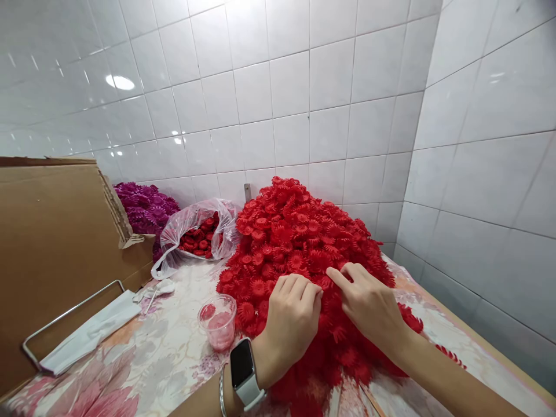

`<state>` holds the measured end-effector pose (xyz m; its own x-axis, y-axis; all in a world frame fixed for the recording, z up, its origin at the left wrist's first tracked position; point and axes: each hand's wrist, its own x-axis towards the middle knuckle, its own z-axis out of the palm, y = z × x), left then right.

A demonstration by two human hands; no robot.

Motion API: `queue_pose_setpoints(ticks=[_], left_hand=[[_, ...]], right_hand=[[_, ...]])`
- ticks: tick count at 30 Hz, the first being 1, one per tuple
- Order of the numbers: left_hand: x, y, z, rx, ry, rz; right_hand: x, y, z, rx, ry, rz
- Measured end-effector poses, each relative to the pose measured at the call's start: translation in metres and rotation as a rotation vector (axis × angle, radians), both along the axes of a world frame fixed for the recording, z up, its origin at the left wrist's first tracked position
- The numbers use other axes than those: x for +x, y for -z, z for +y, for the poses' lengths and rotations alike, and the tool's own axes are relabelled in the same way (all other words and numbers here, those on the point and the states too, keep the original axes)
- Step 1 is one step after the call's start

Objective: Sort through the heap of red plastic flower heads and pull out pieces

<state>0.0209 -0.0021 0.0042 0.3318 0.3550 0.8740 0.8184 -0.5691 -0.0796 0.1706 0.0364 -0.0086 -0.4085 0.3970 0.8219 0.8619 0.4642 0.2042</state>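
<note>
A tall heap of red artificial flowers (pixel 295 226) with thin, fringed petals fills the middle of the table. Over its front slope, my left hand (pixel 295 304) is closed, knuckles up, with the fingers curled down; what they grip is hidden. A watch (pixel 243 366) and a bracelet sit on that wrist. Close beside it on the right, my right hand (pixel 367 298) is bent with its fingers drawn in and the index finger reaching forward among the flowers. Anything in its pinch cannot be made out.
Left of the heap stands a clear plastic cup (pixel 220 341) with pinkish contents. Behind it lies a clear bag (pixel 171 231) of darker red flowers, near a purple flower pile (pixel 150 208). A cardboard box (pixel 56 249) stands left. Tiled walls (pixel 291 87) close the back and right.
</note>
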Motion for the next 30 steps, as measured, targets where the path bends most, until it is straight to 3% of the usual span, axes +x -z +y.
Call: queue_pose_setpoints(ticks=[3,6,10,12,14,19,24,30], left_hand=[[0.000,0.000,-0.002,0.003,0.007,-0.005],[-0.005,0.000,0.000,0.010,-0.008,-0.028],[-0.016,0.005,0.015,-0.029,-0.208,0.002],[-0.020,0.008,0.022,-0.083,-0.319,0.037],[-0.021,0.010,0.025,-0.135,-0.302,0.031],[-0.013,0.001,0.014,-0.272,0.034,-0.130],[-0.009,-0.004,0.006,-0.396,0.158,-0.241],[-0.013,0.001,0.010,-0.331,0.226,-0.221]], right_hand=[[0.004,-0.006,0.004,-0.146,-0.007,0.177],[0.016,-0.015,0.010,-0.347,-0.076,0.495],[0.022,-0.022,0.010,-0.818,-0.337,0.808],[0.017,-0.021,0.007,-0.973,-0.502,0.908],[0.010,-0.019,0.002,-1.030,-0.637,0.968],[-0.001,-0.015,-0.007,-1.112,-0.772,0.953],[-0.005,-0.012,-0.013,-1.155,-0.762,0.855],[-0.008,-0.015,-0.024,-1.069,-0.660,0.734]])
